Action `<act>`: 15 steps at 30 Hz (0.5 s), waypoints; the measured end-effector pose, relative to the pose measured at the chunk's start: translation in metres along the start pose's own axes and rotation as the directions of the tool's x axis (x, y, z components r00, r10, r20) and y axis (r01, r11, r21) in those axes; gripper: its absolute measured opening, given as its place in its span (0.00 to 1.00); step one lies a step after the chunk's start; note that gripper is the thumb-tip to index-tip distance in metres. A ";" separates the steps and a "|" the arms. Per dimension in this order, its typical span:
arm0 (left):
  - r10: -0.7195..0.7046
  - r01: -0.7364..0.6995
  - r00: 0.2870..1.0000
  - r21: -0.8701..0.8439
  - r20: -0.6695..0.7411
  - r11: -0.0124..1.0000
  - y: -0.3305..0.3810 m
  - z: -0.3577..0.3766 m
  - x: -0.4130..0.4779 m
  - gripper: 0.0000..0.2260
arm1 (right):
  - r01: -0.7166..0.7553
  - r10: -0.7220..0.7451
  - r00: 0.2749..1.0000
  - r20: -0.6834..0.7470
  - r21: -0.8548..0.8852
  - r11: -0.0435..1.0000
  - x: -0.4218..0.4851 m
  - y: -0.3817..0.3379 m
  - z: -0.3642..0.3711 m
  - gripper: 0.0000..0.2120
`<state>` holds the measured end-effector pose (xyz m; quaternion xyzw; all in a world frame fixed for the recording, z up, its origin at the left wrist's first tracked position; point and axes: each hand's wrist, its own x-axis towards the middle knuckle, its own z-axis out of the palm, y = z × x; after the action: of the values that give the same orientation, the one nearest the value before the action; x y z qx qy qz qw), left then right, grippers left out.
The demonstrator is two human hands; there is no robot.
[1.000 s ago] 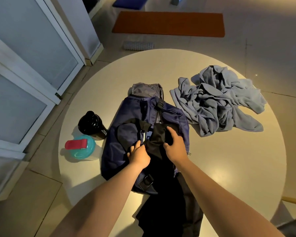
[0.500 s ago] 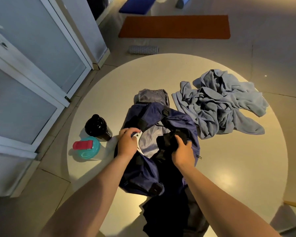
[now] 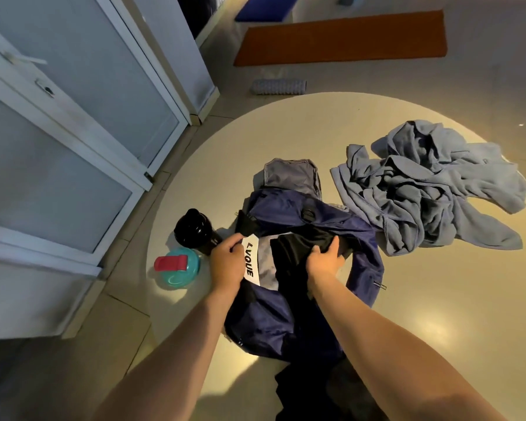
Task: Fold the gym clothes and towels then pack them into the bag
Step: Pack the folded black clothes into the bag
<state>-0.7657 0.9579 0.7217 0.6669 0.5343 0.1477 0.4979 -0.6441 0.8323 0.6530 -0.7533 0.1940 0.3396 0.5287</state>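
Hands (image 3: 275,262) at open navy bag (image 3: 289,323)

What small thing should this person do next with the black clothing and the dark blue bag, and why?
Probably push the black garment deeper into the navy fabric bag with the right hand. The left hand holds the opening's edge aside, the right grips the garment at the mouth, and much of it trails outside toward the person.

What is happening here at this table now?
A person is packing a navy gym bag on the round table. The left hand holds the bag open at its white label; the right hand grips a black garment in the opening. A crumpled grey-blue cloth lies unfolded nearby, not yet packed.
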 end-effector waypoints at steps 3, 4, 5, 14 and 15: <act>-0.035 0.033 0.997 0.019 0.069 0.999 -0.003 0.001 0.002 0.08 | -0.085 0.093 0.991 0.092 -0.084 0.993 -0.003 0.005 0.001 0.37; -0.036 0.032 0.995 0.036 0.098 0.999 -0.004 0.003 0.003 0.06 | -0.092 0.103 0.988 0.114 -0.096 0.991 -0.004 0.004 0.003 0.38; -0.041 0.036 0.992 0.044 0.123 0.998 -0.004 0.005 0.002 0.07 | -0.101 0.115 0.986 0.123 -0.110 0.989 -0.005 0.002 0.005 0.38; -0.034 0.046 0.981 -0.061 0.193 0.997 0.001 -0.001 0.009 0.13 | -0.143 0.082 0.976 0.200 0.316 0.938 -0.001 -0.020 0.060 0.38; -0.042 0.054 0.981 -0.060 0.187 0.997 0.000 -0.003 0.011 0.12 | -0.113 0.090 0.964 0.252 0.077 0.991 0.001 -0.016 0.065 0.40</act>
<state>-0.7637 0.9690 0.7190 0.6484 0.4963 0.0900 0.5703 -0.6526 0.8983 0.6490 -0.6693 0.1801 0.4483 0.5645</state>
